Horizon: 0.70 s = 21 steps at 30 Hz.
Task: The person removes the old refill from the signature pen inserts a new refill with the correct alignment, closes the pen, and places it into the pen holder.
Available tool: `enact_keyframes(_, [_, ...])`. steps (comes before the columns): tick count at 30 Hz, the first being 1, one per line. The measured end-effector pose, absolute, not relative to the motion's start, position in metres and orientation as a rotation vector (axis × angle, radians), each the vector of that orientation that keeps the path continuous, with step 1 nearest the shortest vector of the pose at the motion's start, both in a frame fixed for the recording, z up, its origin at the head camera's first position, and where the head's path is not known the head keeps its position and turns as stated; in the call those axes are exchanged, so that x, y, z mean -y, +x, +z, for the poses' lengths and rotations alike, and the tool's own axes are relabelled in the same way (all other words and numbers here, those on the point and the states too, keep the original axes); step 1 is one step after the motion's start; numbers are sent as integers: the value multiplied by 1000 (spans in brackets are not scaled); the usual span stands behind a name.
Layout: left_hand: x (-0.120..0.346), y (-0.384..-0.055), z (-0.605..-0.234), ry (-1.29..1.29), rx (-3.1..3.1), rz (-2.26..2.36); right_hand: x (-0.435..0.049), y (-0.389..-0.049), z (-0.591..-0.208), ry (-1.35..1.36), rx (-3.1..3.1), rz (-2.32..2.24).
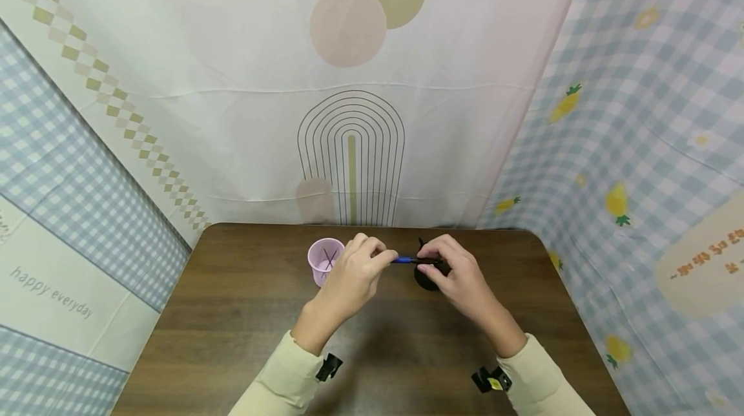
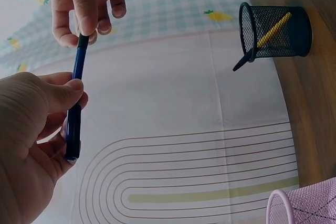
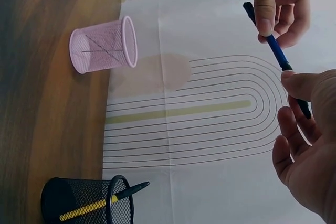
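A slim blue pen [image 1: 403,260] with dark ends is held level above the table, stretched between both hands. My left hand [image 1: 353,274] pinches its body between thumb and fingers, and the dark rear end [image 2: 72,153] sticks out below the thumb in the left wrist view. At the other end, my right hand [image 1: 459,275] pinches the black part [image 3: 303,107]. Behind the right hand, a black mesh pen cup [image 2: 286,22] stands partly hidden in the head view. It contains a yellow pen [image 3: 84,210] with a dark end poking past the rim.
Beside the left hand stands a pink mesh cup [image 1: 317,270] with dark crossed lines visible in it. Both cups are on the brown wooden table [image 1: 244,312]. A patterned white cloth [image 1: 250,145] hangs behind the table's back edge, with checked cloth [image 1: 604,145] at the right.
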<state>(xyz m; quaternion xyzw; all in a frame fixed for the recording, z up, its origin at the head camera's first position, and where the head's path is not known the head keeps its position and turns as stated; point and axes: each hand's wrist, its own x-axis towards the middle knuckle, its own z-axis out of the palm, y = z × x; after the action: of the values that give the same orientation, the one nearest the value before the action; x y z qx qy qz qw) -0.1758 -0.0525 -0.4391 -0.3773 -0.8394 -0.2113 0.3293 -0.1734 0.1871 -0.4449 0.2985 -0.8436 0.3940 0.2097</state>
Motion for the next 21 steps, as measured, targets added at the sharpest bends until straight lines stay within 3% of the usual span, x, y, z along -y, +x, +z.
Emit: enact_keyframes(21, [54,-175,-441,-983,2192,-502,-194,-175,-431,658,2734,1050])
